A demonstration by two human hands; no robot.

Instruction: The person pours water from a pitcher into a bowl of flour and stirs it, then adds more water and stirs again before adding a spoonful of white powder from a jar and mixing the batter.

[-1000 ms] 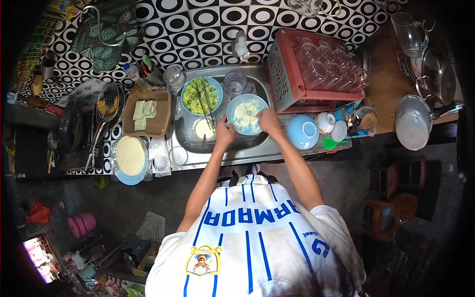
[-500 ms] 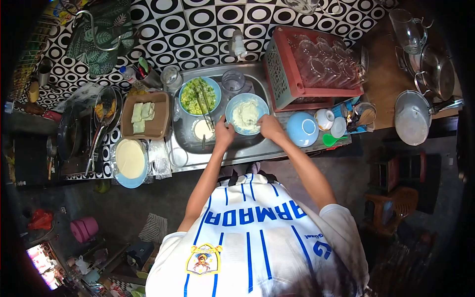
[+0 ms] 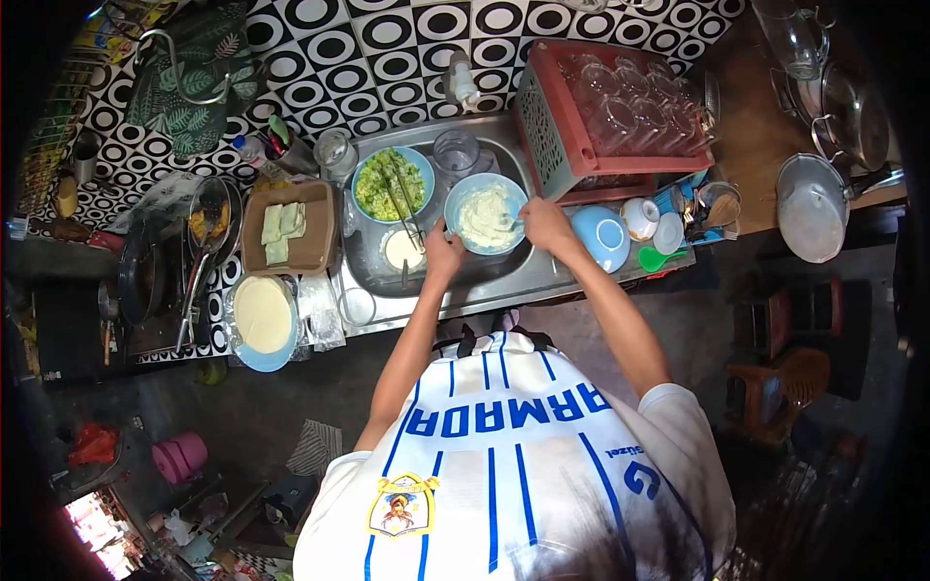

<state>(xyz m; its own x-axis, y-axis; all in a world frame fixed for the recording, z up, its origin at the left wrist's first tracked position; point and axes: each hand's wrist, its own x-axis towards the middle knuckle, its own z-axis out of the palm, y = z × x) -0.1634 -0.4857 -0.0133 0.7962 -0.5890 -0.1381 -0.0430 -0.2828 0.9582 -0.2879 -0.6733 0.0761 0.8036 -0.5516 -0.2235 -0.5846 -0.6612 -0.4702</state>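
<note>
A light blue bowl (image 3: pixel 455 208) with a creamy white mixture (image 3: pixel 487 217) stands over the sink's front part. My left hand (image 3: pixel 445 254) grips its left front rim. At the right rim my right hand (image 3: pixel 547 225) is closed round the handle of a utensil, whose end sits in the mixture. Left of this bowl, a second blue bowl holds chopped greens (image 3: pixel 378 184), with metal tongs (image 3: pixel 399 194) lying across it. A small dish of pale batter (image 3: pixel 400 252) with a spoon in it is beside my left hand.
A red rack of glasses (image 3: pixel 557 126) stands right of the sink (image 3: pixel 387 287). An upturned blue bowl (image 3: pixel 599 238) and a green spoon (image 3: pixel 655 259) are near my right forearm. A brown tray (image 3: pixel 323 254) of folded wraps and a plate of pale rounds (image 3: pixel 262 315) are at left.
My right hand has moved slightly up and right from the bowl's front rim, and the utensil and mixture have shifted. My left hand still holds the rim. The whole view has tilted a little.
</note>
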